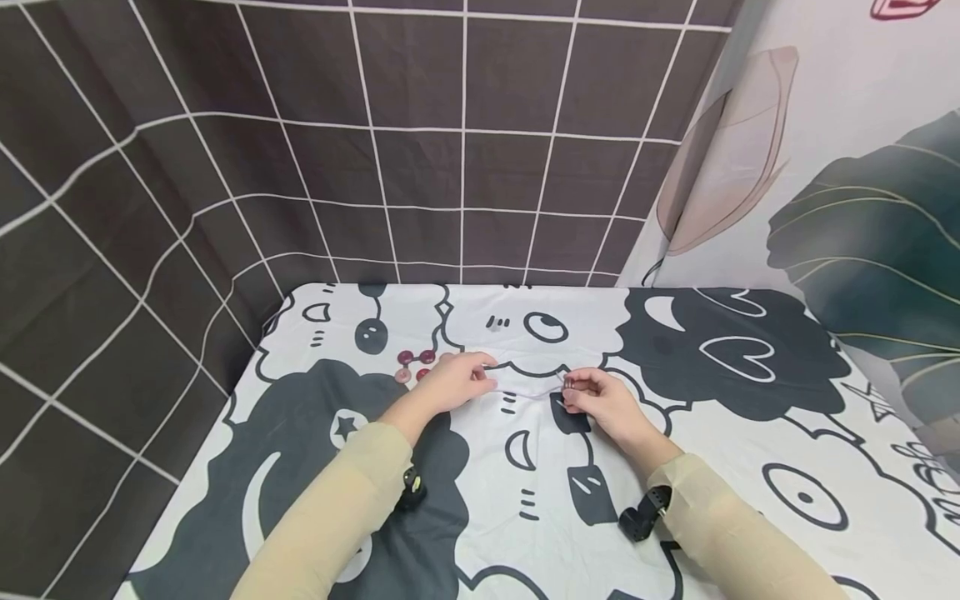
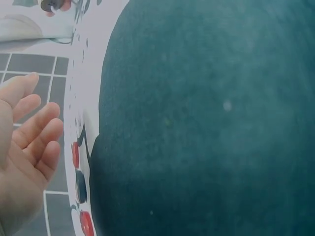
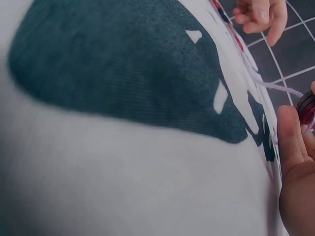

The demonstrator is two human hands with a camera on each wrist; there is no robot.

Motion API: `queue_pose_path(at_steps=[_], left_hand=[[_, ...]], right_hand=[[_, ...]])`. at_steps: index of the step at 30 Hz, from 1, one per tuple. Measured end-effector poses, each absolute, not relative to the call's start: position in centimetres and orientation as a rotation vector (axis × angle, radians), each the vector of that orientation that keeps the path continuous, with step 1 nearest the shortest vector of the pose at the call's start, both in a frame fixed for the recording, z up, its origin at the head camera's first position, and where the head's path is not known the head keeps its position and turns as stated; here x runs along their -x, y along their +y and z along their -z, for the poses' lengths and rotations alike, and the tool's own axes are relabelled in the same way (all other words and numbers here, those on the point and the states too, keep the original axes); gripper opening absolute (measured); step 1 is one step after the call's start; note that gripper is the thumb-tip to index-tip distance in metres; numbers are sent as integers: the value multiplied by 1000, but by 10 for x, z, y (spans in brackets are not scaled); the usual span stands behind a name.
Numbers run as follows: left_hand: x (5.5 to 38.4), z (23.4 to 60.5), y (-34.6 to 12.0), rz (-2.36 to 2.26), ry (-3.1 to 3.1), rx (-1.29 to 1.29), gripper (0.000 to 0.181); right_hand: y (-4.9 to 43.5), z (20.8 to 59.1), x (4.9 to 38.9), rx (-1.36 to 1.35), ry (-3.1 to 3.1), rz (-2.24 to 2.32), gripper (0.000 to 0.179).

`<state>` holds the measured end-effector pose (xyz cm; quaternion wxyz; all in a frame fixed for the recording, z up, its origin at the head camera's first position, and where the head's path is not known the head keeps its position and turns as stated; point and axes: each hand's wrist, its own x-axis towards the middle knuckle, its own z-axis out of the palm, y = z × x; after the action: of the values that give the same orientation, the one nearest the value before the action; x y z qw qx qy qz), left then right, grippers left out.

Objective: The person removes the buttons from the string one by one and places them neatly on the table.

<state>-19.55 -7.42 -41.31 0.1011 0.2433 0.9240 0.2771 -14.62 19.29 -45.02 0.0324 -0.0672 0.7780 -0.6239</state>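
Cream sleeves [image 1: 330,508] came in from the near edge, left and right, forearms angled inward so both hands met mid-tabletop [image 1: 712,467]. Black wrist cameras [image 1: 641,517] sat on the underside, presumably to keep the finger work in view.

Right hand [image 1: 607,408]: fingers and thumb closed on a small stack of dark red discs [image 3: 307,107], just right of centre. Discs seemed to be on edge, faces turned sideways, likely so the cord ran out left without folding. Rim grip probably left the faces clear.

Pale cord [image 3: 279,87] ran left from the stack toward the other hand, a bit slack, low over the printed cloth. Short bit also showed on the near side of the discs.

Left hand [image 1: 453,385]: fingers loosely bent, gap between thumb and index, nothing visibly gripped. Head view put the cord close to the thumb; right wrist view had it passing lower, along the cloth, so I judged it not pinched. Contact: couldn't tell.

Just beyond and left of that hand: loose red and pink discs [image 1: 406,357] on the cloth, clustered, probably to stay within easy reach. Exact count hidden by the hand.

Far side: dark grid curtain [image 1: 502,167], leaf-print curtain [image 1: 862,200] to the right.
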Motion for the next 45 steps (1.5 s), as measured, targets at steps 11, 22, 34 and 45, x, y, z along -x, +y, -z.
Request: queue_pose_path(at_steps=[11, 22, 34, 45], left_hand=[[194, 410, -67, -854, 2715, -719, 39], [195, 414, -63, -892, 2684, -719, 40], [192, 412, -57, -916, 2676, -748, 41], [190, 411, -54, -935, 2663, -710, 39]], right_hand=[[193, 448, 145, 231, 2340, 1969, 33], [191, 447, 145, 225, 2337, 1967, 32], [188, 448, 144, 249, 2347, 1929, 34], [188, 446, 142, 225, 2366, 1862, 35]])
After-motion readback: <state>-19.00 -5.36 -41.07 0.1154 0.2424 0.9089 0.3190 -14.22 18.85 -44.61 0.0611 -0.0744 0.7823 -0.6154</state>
